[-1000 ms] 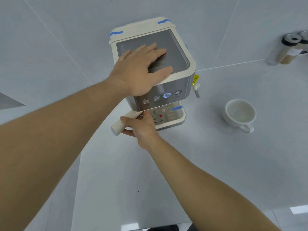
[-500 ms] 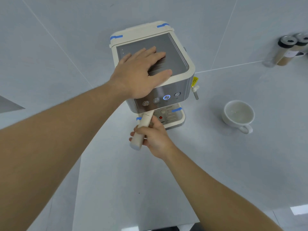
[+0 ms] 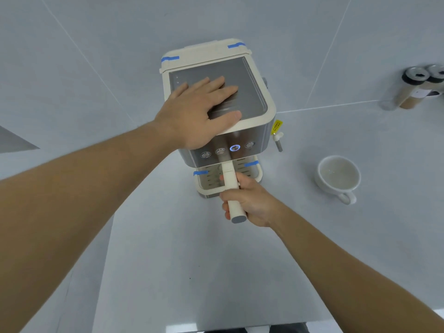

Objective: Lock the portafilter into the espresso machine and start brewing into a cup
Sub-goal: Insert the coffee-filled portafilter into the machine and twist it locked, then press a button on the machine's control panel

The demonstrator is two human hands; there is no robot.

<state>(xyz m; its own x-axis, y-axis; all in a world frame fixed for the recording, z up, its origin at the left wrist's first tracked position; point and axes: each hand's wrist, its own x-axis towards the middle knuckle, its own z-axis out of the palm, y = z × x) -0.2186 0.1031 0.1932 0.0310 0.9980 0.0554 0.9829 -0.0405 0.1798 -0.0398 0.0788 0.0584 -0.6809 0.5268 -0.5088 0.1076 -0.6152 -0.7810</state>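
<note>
Cream portafilter (image 3: 232, 188) handle in right hand (image 3: 252, 203); basket apparently hidden under machine (image 3: 225, 121).

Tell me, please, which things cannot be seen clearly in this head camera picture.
- Portafilter basket and its lock: hidden under the espresso machine front.
- Handle middle: covered by the right hand.
- Top plate: partly covered by the flat left hand.
- Yellow tag text: too small.
- Jars: cut off by the right edge.
- Button symbols: blurred.

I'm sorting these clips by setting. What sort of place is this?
Probably a staged test or demo counter, not a café: a bare grey table, one espresso machine marked with blue tape, a lone white cup.
</note>
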